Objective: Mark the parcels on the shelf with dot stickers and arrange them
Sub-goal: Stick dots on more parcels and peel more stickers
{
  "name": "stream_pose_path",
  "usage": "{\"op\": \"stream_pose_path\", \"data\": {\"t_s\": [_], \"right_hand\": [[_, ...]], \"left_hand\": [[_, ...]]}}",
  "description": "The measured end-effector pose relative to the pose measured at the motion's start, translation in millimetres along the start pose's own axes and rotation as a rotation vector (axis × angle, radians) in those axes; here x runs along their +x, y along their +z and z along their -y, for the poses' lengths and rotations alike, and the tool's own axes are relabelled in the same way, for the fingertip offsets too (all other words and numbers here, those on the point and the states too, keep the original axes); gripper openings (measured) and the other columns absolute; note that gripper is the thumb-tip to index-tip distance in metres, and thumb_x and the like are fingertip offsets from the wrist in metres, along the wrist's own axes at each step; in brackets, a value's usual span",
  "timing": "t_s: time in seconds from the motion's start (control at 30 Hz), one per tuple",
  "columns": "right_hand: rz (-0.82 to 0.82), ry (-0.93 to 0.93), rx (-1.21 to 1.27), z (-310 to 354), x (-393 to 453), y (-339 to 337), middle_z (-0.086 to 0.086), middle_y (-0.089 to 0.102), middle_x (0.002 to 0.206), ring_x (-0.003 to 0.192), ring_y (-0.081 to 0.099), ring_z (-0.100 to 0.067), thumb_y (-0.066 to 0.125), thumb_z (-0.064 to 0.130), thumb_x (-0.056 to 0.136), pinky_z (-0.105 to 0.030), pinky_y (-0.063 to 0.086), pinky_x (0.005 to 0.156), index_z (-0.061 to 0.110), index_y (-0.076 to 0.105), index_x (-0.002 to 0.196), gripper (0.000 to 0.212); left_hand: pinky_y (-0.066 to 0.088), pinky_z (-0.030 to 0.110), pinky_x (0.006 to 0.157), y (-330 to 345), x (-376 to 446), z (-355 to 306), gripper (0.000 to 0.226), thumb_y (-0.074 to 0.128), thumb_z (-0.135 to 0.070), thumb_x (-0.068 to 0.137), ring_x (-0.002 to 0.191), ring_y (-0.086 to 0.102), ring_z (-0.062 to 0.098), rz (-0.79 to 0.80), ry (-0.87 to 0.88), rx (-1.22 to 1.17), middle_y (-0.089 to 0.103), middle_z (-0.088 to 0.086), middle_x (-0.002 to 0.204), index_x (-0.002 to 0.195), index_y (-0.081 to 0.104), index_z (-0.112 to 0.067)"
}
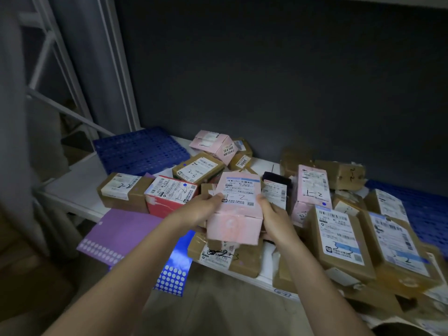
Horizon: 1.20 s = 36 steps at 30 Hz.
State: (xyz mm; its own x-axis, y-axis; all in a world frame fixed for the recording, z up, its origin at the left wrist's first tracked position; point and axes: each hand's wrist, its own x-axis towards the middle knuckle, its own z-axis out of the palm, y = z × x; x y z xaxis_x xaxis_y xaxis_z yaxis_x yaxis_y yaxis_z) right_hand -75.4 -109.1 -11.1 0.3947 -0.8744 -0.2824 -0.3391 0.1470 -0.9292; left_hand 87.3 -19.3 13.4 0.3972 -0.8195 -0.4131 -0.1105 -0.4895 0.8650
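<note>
A pink parcel with a white label marked "1-2" is lifted above the pile, near the shelf's front. My left hand grips its left side and my right hand grips its right side. A blue dot-sticker sheet hangs over the shelf's front edge under my left forearm. A purple dot-sticker sheet lies to its left. A red parcel with a blue dot and a brown parcel stand side by side at the left.
Several brown and pink parcels are heaped over the white shelf to the right and behind. Blue perforated mats lie at the back left and far right. A white upright post stands at the left.
</note>
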Motion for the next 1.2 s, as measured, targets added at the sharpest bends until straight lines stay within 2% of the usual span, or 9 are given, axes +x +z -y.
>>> {"op": "stream_pose_path", "data": {"t_s": [0.1, 0.27, 0.37, 0.47, 0.57, 0.67, 0.8, 0.97, 1.2], "right_hand": [[0.011, 0.046, -0.018, 15, 14, -7, 0.004, 0.07, 0.089, 0.083, 0.064, -0.014, 0.043, 0.051, 0.097, -0.03, 0.051, 0.075, 0.024, 0.066, 0.098, 0.036], [0.036, 0.027, 0.034, 22, 22, -6, 0.001, 0.068, 0.111, 0.097, 0.063, -0.016, 0.039, 0.045, 0.1, -0.037, 0.049, 0.092, 0.029, 0.062, 0.111, 0.031], [-0.054, -0.168, -0.113, 18, 8, -1, 0.009, 0.055, 0.12, 0.105, 0.053, -0.009, 0.04, 0.04, 0.1, -0.025, 0.046, 0.088, 0.029, 0.054, 0.123, 0.029], [-0.275, -0.461, -0.318, 4, -18, 15, 0.007, 0.043, 0.129, 0.12, 0.038, -0.01, 0.052, 0.029, 0.096, -0.033, 0.038, 0.103, 0.024, 0.056, 0.126, 0.031], [-0.392, -0.847, -0.474, -11, -43, 43, 0.0, 0.052, 0.111, 0.106, 0.042, -0.016, 0.055, 0.022, 0.086, -0.027, 0.035, 0.095, 0.018, 0.067, 0.105, 0.024], [-0.323, -0.977, -0.502, -30, -58, 77, -0.001, 0.055, 0.097, 0.092, 0.047, -0.018, 0.052, 0.024, 0.081, -0.027, 0.038, 0.084, 0.018, 0.069, 0.092, 0.021], [-0.055, -0.816, -0.422, -81, -67, 124, 0.005, 0.056, 0.089, 0.082, 0.058, -0.016, 0.049, 0.026, 0.083, -0.036, 0.049, 0.076, 0.019, 0.064, 0.087, 0.017], [0.02, -0.551, -0.439, -145, -70, 160, 0.004, 0.061, 0.087, 0.076, 0.062, -0.016, 0.043, 0.04, 0.081, -0.033, 0.052, 0.065, 0.033, 0.053, 0.1, 0.022], [-0.197, -0.487, -0.555, -169, -68, 193, -0.009, 0.053, 0.101, 0.094, 0.048, -0.022, 0.075, 0.012, 0.076, -0.031, 0.04, 0.071, 0.014, 0.062, 0.112, 0.038]], "left_hand": [[0.042, 0.04, 0.103, 5, 20, -9, 0.056, 0.04, -0.057, 0.092, 0.114, 0.056, 0.025, -0.084, 0.029, 0.104, 0.056, 0.002, 0.129, 0.128, 0.05, -0.016], [0.04, 0.038, 0.104, 11, 38, -13, 0.048, 0.038, -0.037, 0.1, 0.121, 0.05, 0.029, -0.09, 0.073, 0.089, 0.05, 0.014, 0.136, 0.133, 0.05, -0.005], [0.043, 0.037, 0.1, 14, 35, -6, 0.039, 0.042, -0.032, 0.1, 0.115, 0.054, 0.025, -0.099, 0.151, -0.023, 0.057, 0.009, 0.127, 0.127, 0.056, -0.007], [0.044, 0.025, 0.084, 4, 24, 14, 0.023, 0.046, -0.026, 0.099, 0.096, 0.057, 0.013, -0.25, 0.237, -0.132, 0.063, -0.002, 0.106, 0.114, 0.06, -0.016], [0.042, 0.015, 0.063, -14, 8, 53, 0.01, 0.05, -0.009, 0.096, 0.072, 0.051, 0.007, -0.467, 0.274, -0.254, 0.058, -0.007, 0.079, 0.097, 0.059, -0.013], [0.039, 0.009, 0.061, -31, -9, 99, 0.011, 0.053, -0.003, 0.093, 0.075, 0.052, 0.012, -0.619, 0.208, -0.189, 0.059, 0.0, 0.083, 0.099, 0.061, -0.008], [0.046, 0.023, 0.075, -36, -20, 157, 0.013, 0.06, -0.005, 0.089, 0.084, 0.06, 0.021, -0.631, 0.143, -0.047, 0.065, 0.009, 0.098, 0.101, 0.066, -0.004], [0.048, 0.041, 0.089, -33, -30, 206, 0.019, 0.072, -0.006, 0.077, 0.087, 0.061, 0.03, -0.695, 0.14, 0.187, 0.061, 0.011, 0.093, 0.095, 0.073, -0.01], [0.027, 0.019, 0.088, -28, -26, 236, 0.019, 0.073, -0.012, 0.077, 0.102, 0.046, 0.024, -0.744, 0.245, 0.377, 0.056, 0.005, 0.102, 0.095, 0.072, -0.019]]}}
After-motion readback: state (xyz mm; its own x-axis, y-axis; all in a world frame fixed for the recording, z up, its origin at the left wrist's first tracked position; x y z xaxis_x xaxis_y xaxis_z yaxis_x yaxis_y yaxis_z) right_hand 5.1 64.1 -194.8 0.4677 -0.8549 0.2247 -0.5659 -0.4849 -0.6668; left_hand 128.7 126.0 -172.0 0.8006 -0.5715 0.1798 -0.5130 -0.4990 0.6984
